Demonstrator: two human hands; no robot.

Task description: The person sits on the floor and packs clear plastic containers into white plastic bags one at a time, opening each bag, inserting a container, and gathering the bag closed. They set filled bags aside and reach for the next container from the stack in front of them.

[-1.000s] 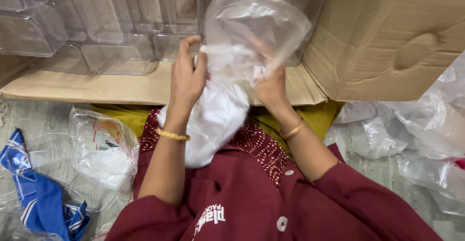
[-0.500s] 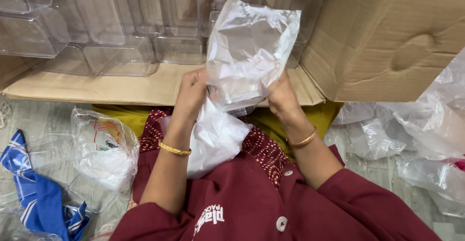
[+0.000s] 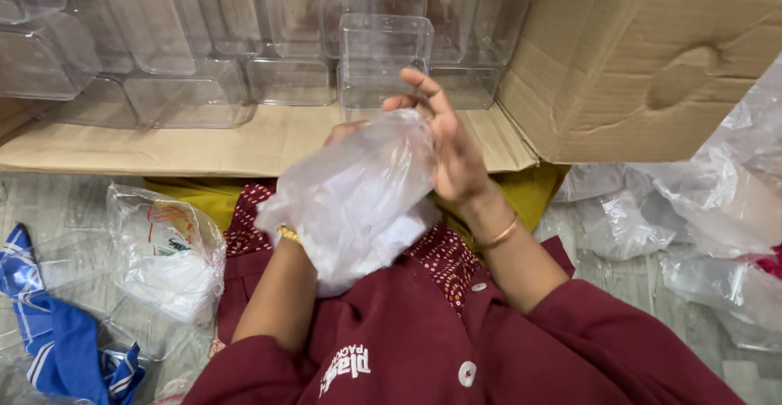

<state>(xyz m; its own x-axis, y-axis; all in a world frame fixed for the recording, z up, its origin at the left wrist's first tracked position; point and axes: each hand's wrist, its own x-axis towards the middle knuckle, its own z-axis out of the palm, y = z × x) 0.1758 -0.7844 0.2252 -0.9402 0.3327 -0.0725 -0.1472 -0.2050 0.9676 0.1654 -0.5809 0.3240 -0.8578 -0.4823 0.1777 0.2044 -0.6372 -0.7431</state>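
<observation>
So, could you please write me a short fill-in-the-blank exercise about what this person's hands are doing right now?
1. Both hands hold a crumpled clear ____ bag.
2. The right hand wears a thin gold ____ at the wrist.
3. Behind the hands, clear plastic containers sit on flattened brown ____.
4. A ____ striped cloth lies on the floor beside the left arm.

Missing words: plastic; bangle; cardboard; blue
</observation>
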